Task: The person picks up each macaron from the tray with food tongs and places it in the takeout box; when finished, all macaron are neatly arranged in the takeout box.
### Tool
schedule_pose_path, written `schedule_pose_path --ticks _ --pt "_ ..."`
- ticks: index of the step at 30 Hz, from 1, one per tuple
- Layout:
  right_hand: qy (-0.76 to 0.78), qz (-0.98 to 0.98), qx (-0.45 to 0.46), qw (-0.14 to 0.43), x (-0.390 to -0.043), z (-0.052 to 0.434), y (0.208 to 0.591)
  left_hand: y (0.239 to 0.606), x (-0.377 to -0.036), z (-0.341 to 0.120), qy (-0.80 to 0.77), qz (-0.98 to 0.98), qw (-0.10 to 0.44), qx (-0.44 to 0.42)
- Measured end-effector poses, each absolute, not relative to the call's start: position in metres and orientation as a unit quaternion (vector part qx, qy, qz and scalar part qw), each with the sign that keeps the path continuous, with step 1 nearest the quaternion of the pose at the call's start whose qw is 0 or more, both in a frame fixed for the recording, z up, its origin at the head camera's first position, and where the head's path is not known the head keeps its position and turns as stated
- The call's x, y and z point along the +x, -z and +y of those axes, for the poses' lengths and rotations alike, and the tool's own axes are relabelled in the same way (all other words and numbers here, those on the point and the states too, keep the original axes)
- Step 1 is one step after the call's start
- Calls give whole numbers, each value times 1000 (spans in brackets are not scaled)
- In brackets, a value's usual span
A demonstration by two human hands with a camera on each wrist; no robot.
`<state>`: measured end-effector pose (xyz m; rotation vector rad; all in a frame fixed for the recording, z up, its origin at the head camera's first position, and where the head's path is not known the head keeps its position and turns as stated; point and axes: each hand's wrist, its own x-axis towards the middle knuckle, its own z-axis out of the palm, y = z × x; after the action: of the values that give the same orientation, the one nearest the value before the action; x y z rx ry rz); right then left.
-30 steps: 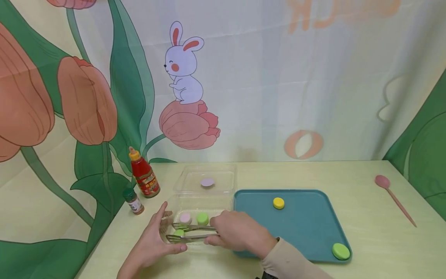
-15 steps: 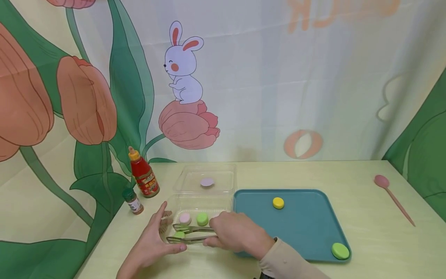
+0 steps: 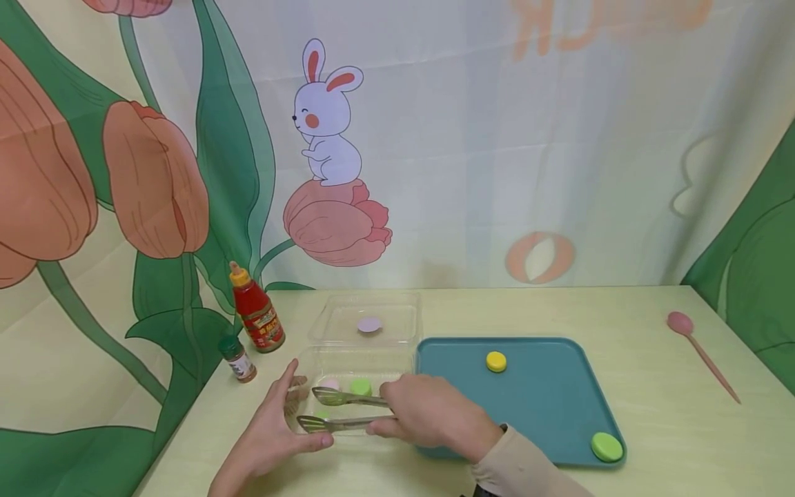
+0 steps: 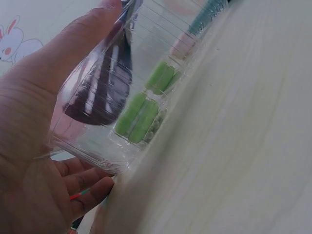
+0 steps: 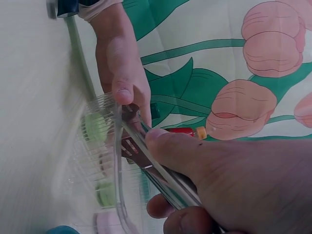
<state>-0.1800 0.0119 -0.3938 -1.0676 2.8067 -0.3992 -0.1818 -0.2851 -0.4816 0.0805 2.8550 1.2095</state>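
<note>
My left hand [image 3: 273, 428] grips the left end of a clear plastic container [image 3: 397, 366], thumb up its side and fingers along its front. Inside lie a pink disc [image 3: 329, 382] and two green discs [image 3: 361, 386]. My right hand [image 3: 425, 414] holds metal tongs [image 3: 341, 410] over the container, their arms spread apart and nothing between the tips. In the left wrist view the left hand [image 4: 34, 146] cups the container wall [image 4: 146, 53] with the green discs [image 4: 139, 117] behind it. In the right wrist view the right hand [image 5: 234, 175] clasps the tongs [image 5: 146, 165].
The container's lid [image 3: 366, 307] lies open behind it with a purple disc [image 3: 369, 324] on it. A teal tray [image 3: 534, 407] to the right carries a yellow disc [image 3: 495, 361] and a green disc [image 3: 606, 446]. A ketchup bottle [image 3: 256, 310] and small jar [image 3: 238, 357] stand left; a pink spoon [image 3: 702, 352] lies far right.
The tongs' arms have spread wider, the upper one rising over the pink and green discs. My right hand has shifted slightly right. The left hand has stayed on the container.
</note>
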Motion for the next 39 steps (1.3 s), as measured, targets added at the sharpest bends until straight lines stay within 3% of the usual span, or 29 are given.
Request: schedule_pose_path --ticks 12,29,39 --pt "239 905 -351 24 -181 43 385 482 -182 -283 -384 923 20 23" --pt "358 902 -238 -36 -190 96 374 482 -183 -283 -398 917 19 26" --pt "370 901 -200 -105 -194 134 376 481 -181 -284 -400 916 21 25"
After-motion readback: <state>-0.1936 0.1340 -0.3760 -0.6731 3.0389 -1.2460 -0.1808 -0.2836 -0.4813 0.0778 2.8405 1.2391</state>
